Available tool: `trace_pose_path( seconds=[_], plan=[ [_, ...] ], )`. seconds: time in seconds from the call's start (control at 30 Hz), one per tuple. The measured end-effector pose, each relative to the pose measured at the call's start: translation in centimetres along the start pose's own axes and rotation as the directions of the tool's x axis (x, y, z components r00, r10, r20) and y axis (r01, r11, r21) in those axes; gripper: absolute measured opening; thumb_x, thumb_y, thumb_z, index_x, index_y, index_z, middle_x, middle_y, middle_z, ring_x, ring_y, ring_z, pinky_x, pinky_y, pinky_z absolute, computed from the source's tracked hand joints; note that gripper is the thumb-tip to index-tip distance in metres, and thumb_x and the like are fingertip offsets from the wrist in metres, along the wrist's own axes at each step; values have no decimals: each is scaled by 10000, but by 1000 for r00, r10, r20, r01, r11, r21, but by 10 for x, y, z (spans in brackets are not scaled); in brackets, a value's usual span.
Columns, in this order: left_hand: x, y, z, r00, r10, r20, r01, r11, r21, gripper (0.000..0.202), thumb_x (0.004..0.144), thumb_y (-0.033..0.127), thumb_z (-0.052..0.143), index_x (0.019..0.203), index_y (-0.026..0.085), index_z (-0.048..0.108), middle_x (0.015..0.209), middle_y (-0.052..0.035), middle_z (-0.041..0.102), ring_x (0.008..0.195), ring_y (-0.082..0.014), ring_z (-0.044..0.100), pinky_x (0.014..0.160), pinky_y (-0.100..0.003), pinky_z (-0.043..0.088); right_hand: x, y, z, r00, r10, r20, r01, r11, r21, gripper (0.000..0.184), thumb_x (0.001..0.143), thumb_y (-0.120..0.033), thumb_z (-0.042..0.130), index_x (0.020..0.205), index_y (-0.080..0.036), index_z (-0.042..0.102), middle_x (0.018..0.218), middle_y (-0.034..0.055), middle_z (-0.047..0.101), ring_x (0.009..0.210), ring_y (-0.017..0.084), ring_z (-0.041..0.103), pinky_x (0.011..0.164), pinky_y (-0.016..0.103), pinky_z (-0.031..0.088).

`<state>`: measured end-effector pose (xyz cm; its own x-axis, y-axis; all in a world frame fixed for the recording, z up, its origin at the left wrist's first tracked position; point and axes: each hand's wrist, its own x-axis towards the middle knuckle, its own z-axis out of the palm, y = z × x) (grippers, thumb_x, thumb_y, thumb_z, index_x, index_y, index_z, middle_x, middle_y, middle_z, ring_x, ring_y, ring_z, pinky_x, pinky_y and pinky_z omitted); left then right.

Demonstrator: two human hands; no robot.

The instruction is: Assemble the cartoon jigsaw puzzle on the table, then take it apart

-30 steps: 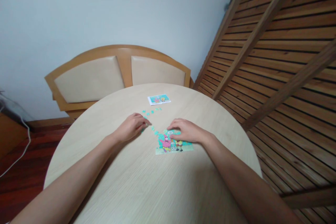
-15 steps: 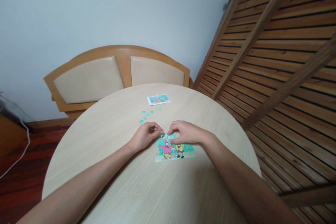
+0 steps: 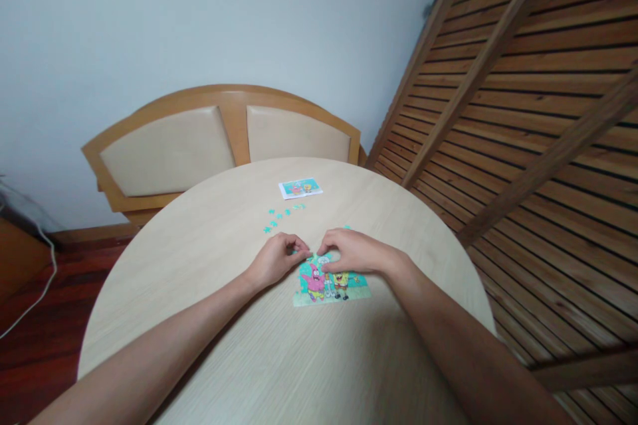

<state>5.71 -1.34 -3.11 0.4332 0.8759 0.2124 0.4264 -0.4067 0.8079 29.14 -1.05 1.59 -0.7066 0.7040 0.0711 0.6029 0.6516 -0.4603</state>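
A partly assembled jigsaw puzzle [image 3: 329,285] with cartoon figures on a turquoise background lies flat in front of me. Pinched at its upper left edge by my left hand [image 3: 280,259] is a small puzzle piece [image 3: 310,255], mostly covered by the fingertips. My right hand [image 3: 351,249] rests over the puzzle's upper part, thumb and fingers apart, their tips touching its surface. It covers part of the upper right area, and a bit of turquoise piece [image 3: 347,227] shows just behind its knuckles.
Several loose turquoise pieces [image 3: 274,224] are scattered beyond my left hand. Farther back lies a picture card [image 3: 301,188] with the same figures. The round wooden table [image 3: 209,259] stands before a padded headboard [image 3: 169,153]; a slatted wooden frame [image 3: 523,113] leans at the right.
Both hands stay nearly in place. The small piece at my left fingertips now sits slightly lower and flatter against the puzzle's upper left edge.
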Motion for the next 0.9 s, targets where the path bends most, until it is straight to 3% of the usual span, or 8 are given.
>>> trace_pose_path(
  seconds=[0.47, 0.9],
  plan=[
    [0, 2, -1, 1000, -16, 2, 16, 999, -47, 234, 860, 382, 675, 830, 158, 735, 780, -45, 741, 690, -166, 638, 645, -255, 474, -1, 0, 0, 1000, 10, 1, -10, 1000, 8, 281, 763, -319, 781, 1015, -194, 768, 1035, 72, 751, 978, 235, 686, 874, 313, 509],
    [0, 1, -2, 995, 93, 27, -96, 985, 142, 217, 910, 344, 668, 836, 166, 769, 759, -38, 739, 691, -166, 631, 705, -267, 466, 0, -1, -1, 1000, 12, 24, -13, 1000, 13, 292, 764, -315, 772, 1022, -177, 767, 1047, 81, 746, 985, 235, 681, 878, 311, 501]
  ],
)
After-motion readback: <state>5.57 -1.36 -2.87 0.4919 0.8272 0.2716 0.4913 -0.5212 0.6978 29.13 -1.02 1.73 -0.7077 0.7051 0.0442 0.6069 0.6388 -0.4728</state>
